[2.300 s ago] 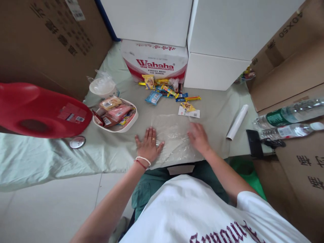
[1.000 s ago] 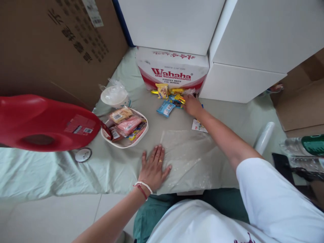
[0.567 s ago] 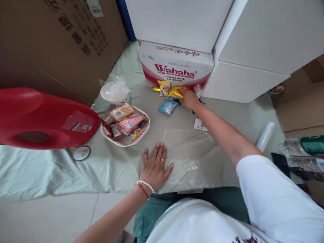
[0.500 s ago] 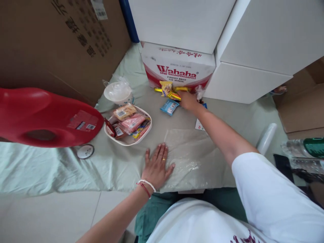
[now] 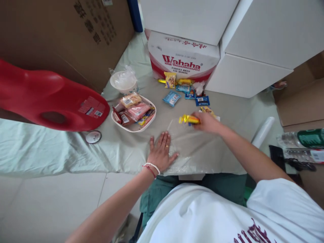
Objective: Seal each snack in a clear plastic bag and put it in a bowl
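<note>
fingers of your right hand (image 5: 205,122) were closed around a yellow-wrapped snack (image 5: 187,119) above the clear film (image 5: 192,145); your left hand (image 5: 161,152) lay flat, spread. carrying seemed underway; any setting-down called for a looser pinch.

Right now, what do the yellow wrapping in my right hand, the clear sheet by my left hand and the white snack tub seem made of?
Yellow wrapping: probably glossy plastic film; it catches highlights, though blurred. Clear sheet: likely thin, shiny plastic; the tablecloth shows through and creases glint. White tub: apparently smooth, rigid plastic, judging by its even rim.
</note>
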Demonstrator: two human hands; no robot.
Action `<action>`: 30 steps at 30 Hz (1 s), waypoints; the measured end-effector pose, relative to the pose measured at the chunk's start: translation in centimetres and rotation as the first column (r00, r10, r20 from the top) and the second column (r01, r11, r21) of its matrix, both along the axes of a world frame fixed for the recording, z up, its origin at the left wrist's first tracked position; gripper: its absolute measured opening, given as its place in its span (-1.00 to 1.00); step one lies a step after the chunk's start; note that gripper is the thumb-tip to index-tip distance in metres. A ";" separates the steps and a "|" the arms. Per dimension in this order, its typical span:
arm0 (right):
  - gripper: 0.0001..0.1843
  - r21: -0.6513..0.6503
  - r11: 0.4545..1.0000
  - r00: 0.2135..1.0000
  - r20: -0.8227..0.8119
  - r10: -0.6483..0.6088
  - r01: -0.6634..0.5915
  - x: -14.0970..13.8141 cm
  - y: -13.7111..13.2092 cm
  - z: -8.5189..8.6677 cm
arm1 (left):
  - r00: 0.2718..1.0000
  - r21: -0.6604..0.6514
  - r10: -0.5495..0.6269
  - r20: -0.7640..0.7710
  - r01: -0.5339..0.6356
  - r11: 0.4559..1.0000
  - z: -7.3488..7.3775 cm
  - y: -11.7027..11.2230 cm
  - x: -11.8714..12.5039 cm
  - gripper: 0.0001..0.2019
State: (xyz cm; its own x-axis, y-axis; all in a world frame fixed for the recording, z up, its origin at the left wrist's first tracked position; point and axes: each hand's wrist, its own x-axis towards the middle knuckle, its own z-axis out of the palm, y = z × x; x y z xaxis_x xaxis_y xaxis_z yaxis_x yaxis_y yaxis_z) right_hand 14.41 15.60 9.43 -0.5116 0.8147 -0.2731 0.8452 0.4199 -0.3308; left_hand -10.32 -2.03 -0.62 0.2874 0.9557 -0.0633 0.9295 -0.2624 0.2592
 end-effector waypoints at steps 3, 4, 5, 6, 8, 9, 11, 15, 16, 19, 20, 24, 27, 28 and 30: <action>-0.61 -0.124 0.984 0.986 0.093 0.140 -0.128 0.6 -6.0 -1.7 | 1.000 -0.001 0.013 -0.016 -0.013 1.000 0.1 0.0 0.2 -0.06; -0.61 -0.127 0.985 0.983 0.127 0.136 -0.120 1.3 -7.5 -2.2 | 1.000 -0.001 0.015 -0.021 -0.015 1.000 0.1 0.0 0.2 -0.05; -0.61 -0.125 0.988 0.981 0.157 0.111 -0.092 2.2 -8.7 -2.6 | 1.000 0.000 0.017 -0.024 -0.017 1.000 0.1 0.0 0.3 -0.04; -0.60 -0.124 0.991 0.981 0.180 0.073 -0.051 3.4 -9.6 -2.8 | 1.000 0.001 0.018 -0.026 -0.018 1.000 0.1 0.0 0.3 -0.04; -0.57 -0.117 0.992 0.975 0.221 -0.031 0.058 6.1 -10.5 -2.9 | 1.000 0.007 0.019 -0.025 -0.019 1.000 0.1 0.0 0.3 -0.04; -0.57 -0.112 0.988 0.969 0.231 -0.082 0.111 7.3 -10.6 -2.7 | 1.000 0.011 0.018 -0.025 -0.017 1.000 0.1 0.0 0.3 -0.04; -0.57 -0.104 0.980 0.969 0.199 -0.147 0.170 8.9 -10.4 -1.9 | 0.999 0.022 0.015 -0.028 -0.014 1.000 0.0 0.0 0.2 -0.06; -0.60 -0.077 0.994 0.997 0.030 -0.078 0.080 7.2 -9.8 -0.4 | 0.999 0.046 0.012 -0.045 -0.010 0.999 -0.1 0.0 0.3 -0.08; -0.61 -0.078 0.996 0.999 0.022 -0.036 0.038 6.0 -9.7 -0.3 | 0.999 0.050 0.012 -0.049 -0.010 0.999 -0.1 0.0 0.3 -0.08; -0.62 -0.094 0.993 0.993 0.092 0.075 -0.066 2.2 -9.5 -0.8 | 0.999 0.055 0.015 -0.053 -0.012 0.998 -0.2 0.0 0.4 -0.08; -0.59 -0.101 0.991 0.988 0.114 0.103 -0.091 1.4 -9.4 -1.0 | 0.998 0.056 0.017 -0.052 -0.015 0.998 -0.2 -0.1 0.4 -0.08; -0.43 -0.089 0.992 0.994 0.067 0.090 -0.084 0.4 -9.2 -1.9 | 0.999 0.054 0.019 -0.039 -0.017 0.998 -0.1 -0.1 0.4 -0.08; -0.46 0.012 1.000 1.000 0.018 -0.022 0.022 0.6 -9.1 -2.2 | 0.999 0.051 0.016 -0.028 -0.014 0.999 -0.1 0.0 0.4 -0.08; -0.46 0.049 0.998 0.999 0.020 -0.048 0.047 0.5 -9.2 -2.3 | 1.000 0.052 0.017 -0.026 -0.015 0.999 0.0 0.0 0.4 -0.08; -0.40 0.097 0.993 0.997 0.047 -0.067 0.063 0.0 -9.7 -2.8 | 0.999 0.056 0.022 -0.024 -0.020 0.998 0.0 0.0 0.4 -0.09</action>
